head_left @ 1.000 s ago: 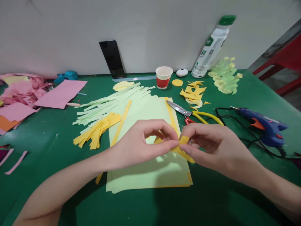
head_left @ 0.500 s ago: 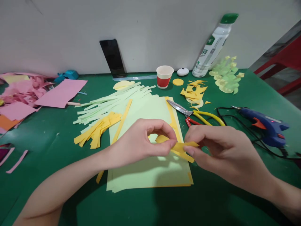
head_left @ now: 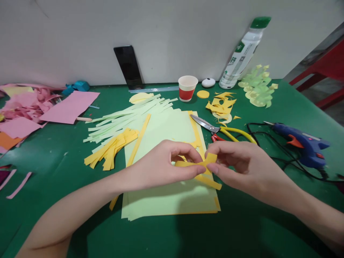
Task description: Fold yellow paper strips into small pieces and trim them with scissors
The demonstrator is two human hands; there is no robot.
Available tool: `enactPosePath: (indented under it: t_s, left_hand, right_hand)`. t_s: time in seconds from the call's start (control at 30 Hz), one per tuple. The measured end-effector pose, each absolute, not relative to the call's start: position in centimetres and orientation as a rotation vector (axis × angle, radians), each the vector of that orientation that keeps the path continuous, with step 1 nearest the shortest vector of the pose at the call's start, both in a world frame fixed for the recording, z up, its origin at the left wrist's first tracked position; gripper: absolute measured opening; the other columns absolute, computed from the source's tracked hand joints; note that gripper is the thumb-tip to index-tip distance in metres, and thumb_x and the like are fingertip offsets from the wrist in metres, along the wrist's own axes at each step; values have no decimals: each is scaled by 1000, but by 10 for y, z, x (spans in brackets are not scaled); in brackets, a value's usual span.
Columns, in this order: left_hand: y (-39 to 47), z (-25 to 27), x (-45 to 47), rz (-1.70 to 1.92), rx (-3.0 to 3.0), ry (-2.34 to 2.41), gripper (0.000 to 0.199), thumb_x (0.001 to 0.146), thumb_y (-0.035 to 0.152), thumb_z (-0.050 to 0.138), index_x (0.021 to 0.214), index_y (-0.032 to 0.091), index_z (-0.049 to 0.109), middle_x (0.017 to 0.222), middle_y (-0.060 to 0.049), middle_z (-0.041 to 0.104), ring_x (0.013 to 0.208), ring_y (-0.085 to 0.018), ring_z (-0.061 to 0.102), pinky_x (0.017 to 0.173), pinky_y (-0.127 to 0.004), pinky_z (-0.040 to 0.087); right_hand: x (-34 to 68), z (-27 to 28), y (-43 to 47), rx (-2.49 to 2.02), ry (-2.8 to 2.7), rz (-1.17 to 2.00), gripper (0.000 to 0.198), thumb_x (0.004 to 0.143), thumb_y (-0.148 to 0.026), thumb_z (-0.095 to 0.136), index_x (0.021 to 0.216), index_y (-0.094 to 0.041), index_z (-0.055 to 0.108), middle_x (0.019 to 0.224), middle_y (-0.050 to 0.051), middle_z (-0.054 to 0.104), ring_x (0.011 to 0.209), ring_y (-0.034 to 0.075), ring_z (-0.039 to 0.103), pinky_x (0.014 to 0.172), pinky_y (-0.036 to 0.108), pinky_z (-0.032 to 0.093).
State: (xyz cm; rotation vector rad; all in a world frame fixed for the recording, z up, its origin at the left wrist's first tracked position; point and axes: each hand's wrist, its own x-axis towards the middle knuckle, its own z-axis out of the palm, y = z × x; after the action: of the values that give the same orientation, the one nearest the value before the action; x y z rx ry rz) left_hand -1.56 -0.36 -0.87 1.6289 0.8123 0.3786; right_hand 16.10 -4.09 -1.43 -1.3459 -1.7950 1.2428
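Note:
Between my two hands is a small yellow paper strip [head_left: 211,158], bent where the fingertips meet. My left hand [head_left: 172,161] pinches it between thumb and fingers. The thumb and forefinger of my right hand [head_left: 233,161] grip it close beside, almost touching the left fingertips. Below them lies a stack of pale green paper sheets [head_left: 161,200], with yellow strips and scraps on it. A longer yellow strip [head_left: 138,141] crosses the stack's left side. Fanned yellow strips [head_left: 110,147] lie left of it, and fringed pale green strips [head_left: 134,114] spread behind those.
Scissors [head_left: 205,123] with red and yellow handles lie behind my right hand. A blue glue gun [head_left: 303,139] with its cord is at the right. Farther back stand a paper cup [head_left: 187,89], a phone [head_left: 129,67] and a leaning bottle [head_left: 243,55]. Pink paper [head_left: 71,107] lies left.
My right hand has moved left, close to my left fingertips. The strip's right end, which was stretched out flat, is now bent upward between the hands.

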Motion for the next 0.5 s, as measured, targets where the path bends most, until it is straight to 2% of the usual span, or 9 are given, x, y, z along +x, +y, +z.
enactPosePath:
  t_s: [0.17, 0.33, 0.5]
  left_hand:
    - [-4, -9, -15, 498, 1464, 822, 11, 75, 23, 62, 70, 14, 60, 72, 2, 61, 58, -6, 52, 55, -18, 45]
    - [-5, -11, -15, 533, 1561, 864, 12, 77, 25, 61, 71, 14, 60, 75, 0, 63, 61, -8, 54, 57, -20, 46]
    - [-9, -14, -15, 610, 1831, 878, 11, 78, 24, 59, 72, 15, 61, 72, 0, 63, 63, -9, 52, 57, -21, 44]
  right_hand:
    - [160, -13, -40, -1327, -1835, 1183, 15, 74, -25, 53, 60, -18, 51, 56, 1, 51, 50, 10, 43, 41, 20, 34]
    - [156, -12, -41, -1366, -1782, 1119, 15, 69, -21, 53, 55, -19, 47, 49, -2, 44, 44, 8, 39, 37, 19, 33]
    - [154, -13, -44, -1361, -1766, 1052, 17, 67, -22, 54, 53, -20, 45, 50, 0, 49, 43, 9, 40, 37, 21, 35]
